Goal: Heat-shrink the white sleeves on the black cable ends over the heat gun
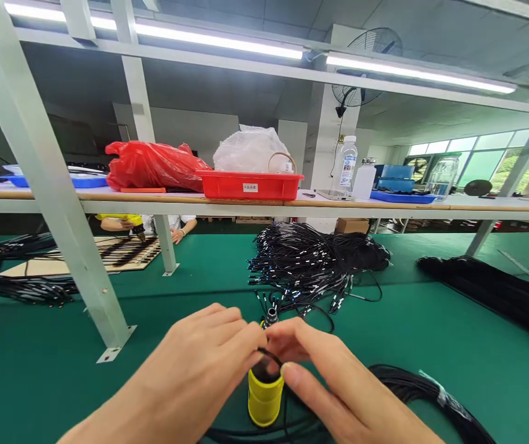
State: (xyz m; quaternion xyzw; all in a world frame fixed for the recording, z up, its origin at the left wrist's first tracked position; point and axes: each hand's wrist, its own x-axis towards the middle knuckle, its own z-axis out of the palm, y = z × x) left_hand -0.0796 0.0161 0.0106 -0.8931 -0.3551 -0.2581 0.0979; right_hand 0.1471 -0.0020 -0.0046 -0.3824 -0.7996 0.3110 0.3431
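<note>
A short length of black cable (pixel 271 356) spans the gap between my two hands, low in the middle of the view. My left hand (pixel 221 342) is closed with its fingers bent down over the cable's left end, and its fingertips are partly hidden. Thumb and fingers of my right hand (pixel 313 351) pinch the other end. Directly beneath them is a yellow cylindrical tool or holder (pixel 265 401) with a dark top. A ringed metal tip (pixel 271 316) shows just beyond my fingers; whether it belongs to the yellow piece is hidden.
A heap of black cables (pixel 311 259) with pale ends lies ahead on the green table (pixel 209 265). Coiled cable (pixel 403 376) and a long black bundle (pixel 491 290) lie right. A shelf post (pixel 84 271) stands left. Overhead, the shelf carries a red bin (pixel 251 185). Another person's hands (pixel 176 235) show behind.
</note>
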